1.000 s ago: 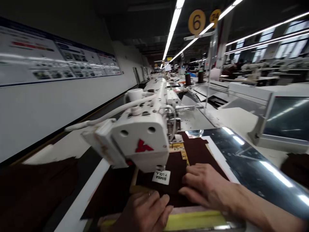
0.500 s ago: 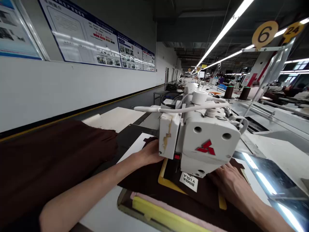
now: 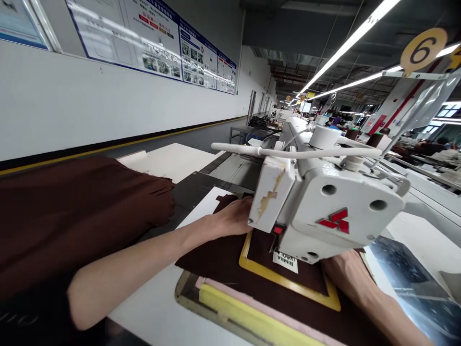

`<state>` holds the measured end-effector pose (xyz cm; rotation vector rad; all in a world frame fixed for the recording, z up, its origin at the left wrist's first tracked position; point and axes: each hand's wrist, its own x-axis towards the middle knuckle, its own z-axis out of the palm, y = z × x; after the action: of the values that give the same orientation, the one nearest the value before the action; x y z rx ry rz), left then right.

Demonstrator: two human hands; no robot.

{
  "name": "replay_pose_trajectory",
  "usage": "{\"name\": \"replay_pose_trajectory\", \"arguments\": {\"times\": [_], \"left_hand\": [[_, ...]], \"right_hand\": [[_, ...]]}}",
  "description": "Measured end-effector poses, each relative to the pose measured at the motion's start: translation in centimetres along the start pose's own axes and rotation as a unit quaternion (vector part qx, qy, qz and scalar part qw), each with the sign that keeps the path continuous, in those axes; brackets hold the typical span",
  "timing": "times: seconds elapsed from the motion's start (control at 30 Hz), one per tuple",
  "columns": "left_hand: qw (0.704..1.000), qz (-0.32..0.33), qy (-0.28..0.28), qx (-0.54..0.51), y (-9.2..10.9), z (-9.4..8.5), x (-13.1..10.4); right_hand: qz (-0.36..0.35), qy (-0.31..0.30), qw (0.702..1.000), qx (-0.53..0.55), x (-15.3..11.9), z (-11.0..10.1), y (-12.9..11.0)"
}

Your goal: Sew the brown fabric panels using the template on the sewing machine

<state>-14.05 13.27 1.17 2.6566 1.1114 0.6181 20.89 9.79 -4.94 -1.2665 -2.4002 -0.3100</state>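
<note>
A white sewing machine head [image 3: 334,211] with a red emblem stands over a dark brown fabric piece [image 3: 216,262]. On the fabric lies a yellow frame [image 3: 288,283], and inside it a white label [image 3: 285,262] with black lettering sits close to the needle area. My left hand [image 3: 234,216] rests on the fabric at the frame's far left corner; its fingers pass behind the machine head. Right of the frame, my right hand [image 3: 345,269] is on the fabric, its fingers hidden by the machine. Whether either hand grips anything cannot be seen.
A heap of brown cloth [image 3: 82,206] lies to the left, beside a pale board [image 3: 176,161]. Nearer me, a yellow strip [image 3: 252,312] and a pink strip run along the machine bed. A glossy dark panel [image 3: 406,274] is at right. People and machines fill the background.
My view has shifted, so the machine appears further right. More of the yellow frame's near edge shows now. My right hand sits further behind the machine head; my left hand stays at the frame's far left.
</note>
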Motion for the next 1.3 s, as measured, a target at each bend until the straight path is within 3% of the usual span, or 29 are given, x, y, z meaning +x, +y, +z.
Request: {"name": "replay_pose_trajectory", "arguments": {"times": [0.2,0.33,0.47,0.6,0.77,0.9,1.1,1.3], "left_hand": [[0.998,0.023,-0.060,0.020,1.0,-0.2,-3.5],[0.997,0.016,-0.068,0.025,1.2,0.1,-4.1],[0.998,0.009,-0.061,0.020,1.8,0.2,-4.1],[0.997,0.018,-0.073,-0.001,2.1,0.1,-4.4],[0.997,0.024,-0.067,-0.009,1.5,-0.4,-4.8],[0.998,0.028,-0.045,-0.033,1.1,-0.6,-6.2],[0.994,0.015,-0.100,0.045,-0.5,-0.1,-9.1],[0.989,-0.011,-0.119,0.092,-1.0,-0.4,-10.1]], "right_hand": [[0.009,0.010,1.000,-0.007,0.4,0.1,-0.3],[0.029,0.011,0.999,-0.023,0.3,-0.2,-1.1],[0.040,0.009,0.999,-0.010,-0.7,-1.7,-2.7],[0.005,-0.016,0.996,0.091,-1.8,-3.7,-5.2],[-0.079,-0.083,0.986,0.122,-2.5,-4.3,-6.9],[-0.082,-0.068,0.988,0.108,-2.5,-4.2,-7.2],[-0.108,-0.044,0.987,0.112,-2.4,-4.4,-8.3],[-0.100,-0.062,0.988,0.095,-3.2,-3.4,-8.0]]}}
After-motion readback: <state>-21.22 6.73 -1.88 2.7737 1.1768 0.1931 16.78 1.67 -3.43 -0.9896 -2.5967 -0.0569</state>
